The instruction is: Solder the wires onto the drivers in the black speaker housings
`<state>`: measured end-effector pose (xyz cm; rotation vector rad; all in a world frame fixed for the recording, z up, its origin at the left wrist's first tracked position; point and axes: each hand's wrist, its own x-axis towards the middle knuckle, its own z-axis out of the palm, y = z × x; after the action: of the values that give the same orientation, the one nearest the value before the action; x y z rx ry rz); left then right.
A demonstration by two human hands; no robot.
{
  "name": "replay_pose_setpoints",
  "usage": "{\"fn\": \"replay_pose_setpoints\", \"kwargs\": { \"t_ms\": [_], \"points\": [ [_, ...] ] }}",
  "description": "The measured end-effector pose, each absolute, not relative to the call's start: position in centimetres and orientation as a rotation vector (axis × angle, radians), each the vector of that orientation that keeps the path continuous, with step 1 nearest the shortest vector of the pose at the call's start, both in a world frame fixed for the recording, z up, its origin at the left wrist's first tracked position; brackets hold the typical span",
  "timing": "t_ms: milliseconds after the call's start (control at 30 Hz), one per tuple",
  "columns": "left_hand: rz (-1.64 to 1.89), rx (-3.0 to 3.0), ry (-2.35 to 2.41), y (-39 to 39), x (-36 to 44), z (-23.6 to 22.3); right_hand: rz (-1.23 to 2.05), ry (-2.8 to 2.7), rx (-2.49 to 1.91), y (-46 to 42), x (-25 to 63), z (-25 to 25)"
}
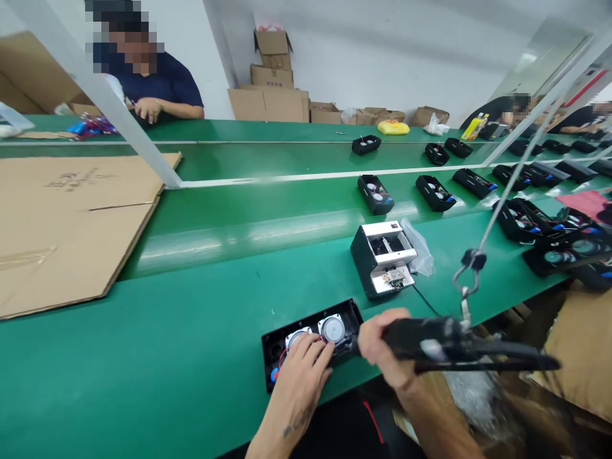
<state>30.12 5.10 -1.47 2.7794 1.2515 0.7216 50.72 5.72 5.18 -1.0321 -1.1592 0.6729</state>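
Two speakers (333,329) in one near case (266,357), one power tool (421,338)

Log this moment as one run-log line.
left hand: fingers over black case | right hand: gripping suspended power tool, tip at case | case: round speakers inside

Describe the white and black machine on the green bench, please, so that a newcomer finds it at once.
On the green bench, look just beyond the open case under the left hand. The machine stands there, a clear bag at its right. Its white frame distinguishes it from the black cases.
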Motion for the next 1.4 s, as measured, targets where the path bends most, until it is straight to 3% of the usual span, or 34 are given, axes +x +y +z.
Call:
{"fn": "replay_pose_setpoints", "kwargs": {
  "t_ms": [233,333,433,567,733,1067,1400],
  "points": [
    [0.889,2.741,1.396,3.4,25.0,-1.0,0.175,-0.864,-1.491,9.4,61.4,3.3],
    [0.953,2.664,1.419,3.2,25.6,-1.8,-0.138,-1.035,-1.691,8.5,62.4,0.8],
    [1.023,2.591,1.482,2.8,26.7,-2.4,-0.359,-1.427,-1.512,5.8,59.6,-1.7],
    [0.989,2.519,1.611,2.4,27.4,-2.5,-0.069,-1.974,-1.197,3.0,53.7,-3.6],
    [1.014,2.502,1.681,2.3,27.8,-2.1,0.071,-1.918,-1.208,2.8,50.7,-3.8],
    [1.222,2.434,1.734,2.0,29.1,-1.7,0.033,-1.824,-1.200,2.5,50.1,-4.4],
    [1.102,2.440,1.743,1.9,28.5,-2.2,0.058,-1.862,-1.231,2.4,50.2,-3.9]
  ]
}}
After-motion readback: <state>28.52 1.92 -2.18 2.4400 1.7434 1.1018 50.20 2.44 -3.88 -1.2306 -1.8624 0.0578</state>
